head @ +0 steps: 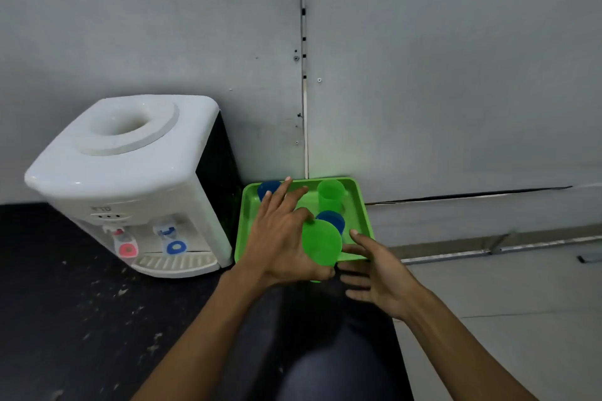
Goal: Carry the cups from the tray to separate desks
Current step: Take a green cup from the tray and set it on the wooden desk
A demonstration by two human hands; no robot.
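Smooth, glossy green plastic tray [356,202], rectangular with rounded corners and a raised rim, at lower centre of the frame against the wall. Inside it: an upright green cup [330,195] near the far rim; a blue cup [267,189] at the far left corner, partly hidden by fingers; a second blue cup [332,220] near the middle, largely hidden. A nearer green cup [321,244], round and smooth, sits at the tray's near edge, its side gripped by the left hand [283,238], thumb curled round it and the other fingers extended over the tray. Whether this cup touches the tray floor cannot be told. The right hand [374,270] lies just right of that cup, fingers spread and relaxed, holding nothing. The tray rests on a black, speckled counter [65,303]. Left of the tray stands a white plastic water dispenser [130,179] with rounded corners, a round well on top, and red and blue taps. Behind: grey panelled wall [456,75] with a vertical seam; pale floor [521,303] at lower right.
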